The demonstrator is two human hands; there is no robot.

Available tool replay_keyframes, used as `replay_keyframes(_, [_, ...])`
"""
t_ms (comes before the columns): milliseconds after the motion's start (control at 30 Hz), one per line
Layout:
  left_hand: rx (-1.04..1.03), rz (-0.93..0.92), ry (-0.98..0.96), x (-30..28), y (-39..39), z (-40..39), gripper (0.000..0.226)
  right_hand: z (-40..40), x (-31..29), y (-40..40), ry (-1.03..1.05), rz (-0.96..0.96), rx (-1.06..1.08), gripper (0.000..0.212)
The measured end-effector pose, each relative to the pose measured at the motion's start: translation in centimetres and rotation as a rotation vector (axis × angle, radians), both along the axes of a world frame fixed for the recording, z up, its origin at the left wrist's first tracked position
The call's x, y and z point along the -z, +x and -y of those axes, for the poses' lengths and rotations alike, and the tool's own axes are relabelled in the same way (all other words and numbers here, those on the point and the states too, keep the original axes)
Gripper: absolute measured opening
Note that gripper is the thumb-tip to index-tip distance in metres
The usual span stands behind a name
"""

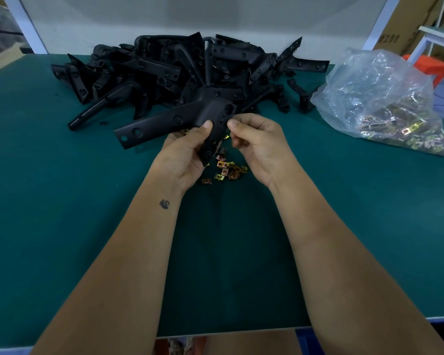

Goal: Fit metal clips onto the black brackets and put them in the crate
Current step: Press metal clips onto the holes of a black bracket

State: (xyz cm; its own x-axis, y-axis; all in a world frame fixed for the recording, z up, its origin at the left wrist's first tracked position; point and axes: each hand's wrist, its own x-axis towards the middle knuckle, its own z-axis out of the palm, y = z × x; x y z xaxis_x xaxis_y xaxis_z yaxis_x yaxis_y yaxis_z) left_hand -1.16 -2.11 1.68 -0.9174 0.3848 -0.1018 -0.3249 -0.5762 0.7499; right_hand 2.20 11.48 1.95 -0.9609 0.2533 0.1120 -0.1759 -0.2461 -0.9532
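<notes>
My left hand (183, 155) grips a black angled bracket (174, 119) above the green table, thumb on its bend. My right hand (256, 144) has its thumb and curled fingers against the bracket's right edge, pinching there; any clip between them is hidden. A small heap of brass-coloured metal clips (227, 170) lies on the table just below both hands. A large pile of black brackets (180, 70) fills the far middle of the table. No crate is in view.
A clear plastic bag (385, 103) holding several more metal clips lies at the right. The green table (62, 201) has its front edge near the bottom. Cardboard boxes and an orange stool stand beyond the right corner.
</notes>
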Motion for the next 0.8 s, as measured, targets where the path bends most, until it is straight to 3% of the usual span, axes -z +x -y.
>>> replay_keyframes(167, [0.021, 0.022, 0.007, 0.2, -0.1, -0.1, 0.022, 0.0, -0.1, 0.0, -0.037, -0.026, -0.012, 0.017])
replay_keyframes(400, [0.006, 0.006, -0.009, 0.0, 0.2, -0.5, 0.038, 0.4, 0.0, -0.1, 0.0, -0.028, -0.018, 0.031])
replay_keyframes(500, [-0.014, 0.053, 0.0, 0.3, 0.1, -0.7, 0.039, 0.8, 0.1, -0.2, 0.036, -0.008, 0.043, 0.024])
replay_keyframes(633, [-0.036, 0.125, 0.043, 0.9, -0.3, -1.0, 0.03, 1.9, 0.3, -0.4, 0.197, 0.019, 0.155, 0.008])
replay_keyframes(800, [-0.081, 0.122, 0.045, 1.4, -0.8, -1.2, 0.032, 2.7, 0.4, -0.2, 0.411, -0.014, 0.247, 0.025])
